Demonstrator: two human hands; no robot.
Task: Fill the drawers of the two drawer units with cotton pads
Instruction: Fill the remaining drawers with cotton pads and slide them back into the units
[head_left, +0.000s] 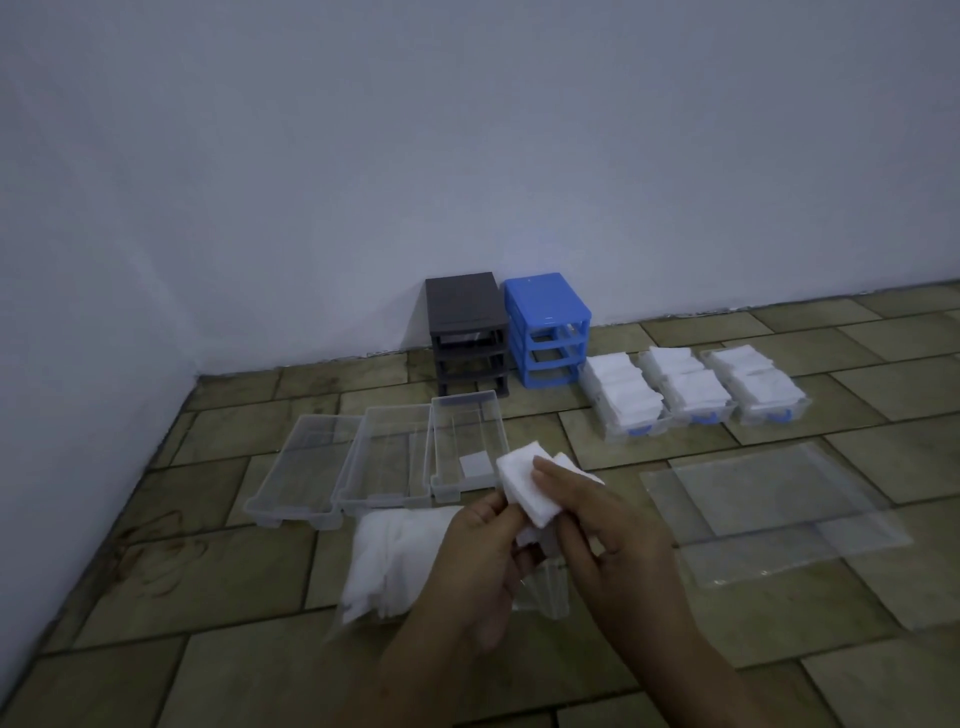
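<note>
Both my hands hold a small stack of white cotton pads (524, 486) above the floor. My left hand (483, 561) pinches its lower edge, and my right hand (602, 535) grips it from the right. A dark grey drawer unit (465, 327) and a blue drawer unit (548, 327) stand drawerless by the wall. Three clear drawers lie side by side in front of me: left (306, 462), middle (389, 454), right (467, 441); the right one holds a pad. Three drawers with blue handles, heaped with pads (691, 389), sit right of the blue unit.
An open plastic bag of cotton pads (395, 556) lies under my left hand. Flat clear plastic bags (774, 509) lie on the tiled floor at right. Walls meet in a corner at left.
</note>
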